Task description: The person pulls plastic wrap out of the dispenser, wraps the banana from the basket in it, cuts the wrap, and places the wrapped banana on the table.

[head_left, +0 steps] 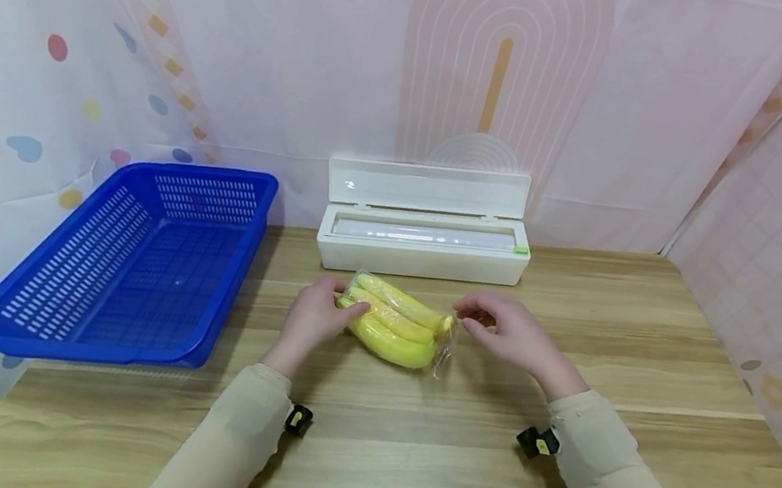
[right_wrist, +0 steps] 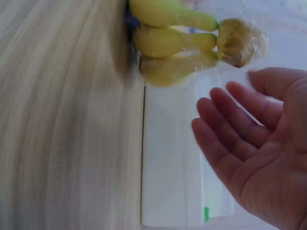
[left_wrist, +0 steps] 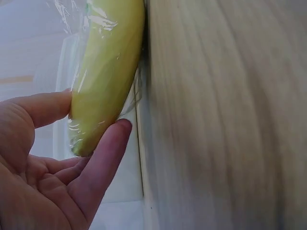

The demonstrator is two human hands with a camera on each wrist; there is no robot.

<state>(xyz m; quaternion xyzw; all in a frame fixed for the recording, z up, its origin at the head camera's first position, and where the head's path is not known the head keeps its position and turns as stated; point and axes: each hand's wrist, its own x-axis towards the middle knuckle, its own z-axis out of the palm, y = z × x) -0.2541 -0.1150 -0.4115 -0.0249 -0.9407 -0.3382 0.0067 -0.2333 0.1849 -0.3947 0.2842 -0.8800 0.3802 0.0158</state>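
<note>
A bunch of yellow bananas [head_left: 394, 325], wrapped in clear plastic film, is held just in front of a white film dispenser. My left hand [head_left: 315, 317] pinches the tip end of the bunch between thumb and fingers; the left wrist view shows the wrapped banana [left_wrist: 108, 62] between them. Loose film [head_left: 445, 353] gathers around the brown stem [right_wrist: 236, 43] at the other end. Beside that stem, my right hand [head_left: 510, 333] holds nothing. In the right wrist view, its fingers [right_wrist: 235, 120] are loosely bent and apart from the bunch.
Behind the bananas stands the white film dispenser [head_left: 422, 264] with its lid [head_left: 429, 189] raised and a film roll [head_left: 423, 234] inside. A blue plastic basket [head_left: 216, 319] sits at the left of the wooden table [head_left: 403, 465]. Patterned cloth [head_left: 300, 36] hangs at the back and sides.
</note>
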